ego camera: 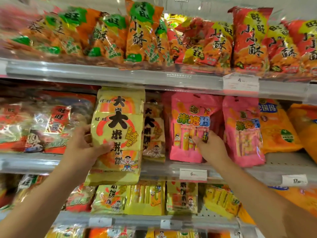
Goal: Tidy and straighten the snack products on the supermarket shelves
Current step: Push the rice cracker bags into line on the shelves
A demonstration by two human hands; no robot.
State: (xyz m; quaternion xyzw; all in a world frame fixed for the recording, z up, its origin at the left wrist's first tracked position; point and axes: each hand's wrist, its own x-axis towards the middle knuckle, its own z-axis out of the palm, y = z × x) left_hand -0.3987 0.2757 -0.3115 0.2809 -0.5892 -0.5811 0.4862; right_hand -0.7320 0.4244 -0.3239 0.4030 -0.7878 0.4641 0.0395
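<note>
- Two hands at work on the middle shelf (154,166) of a supermarket snack aisle, both arms reaching up from below.
- My left hand (89,143) grips a yellow rice-cracker bag (120,127) by its left edge, thumb curled across the front and the fingers tucked behind it; the bag stands upright, its bottom hanging down over the shelf's front rail.
- My right hand (209,143) pinches a pink snack pouch (188,126) at its lower right corner, thumb on the front and the other fingers wrapped behind; the pouch stands upright on the shelf.
- Just beside it to the right leans a second pink pouch (243,131), tilted, touching orange bags (277,127) further along.
- Between the two held packs sits another cracker bag (154,133), set further back.
- Above, orange and red bags (248,40) crowd the top shelf, several askew.
- Price tags (193,174) are clipped to the rails.
</note>
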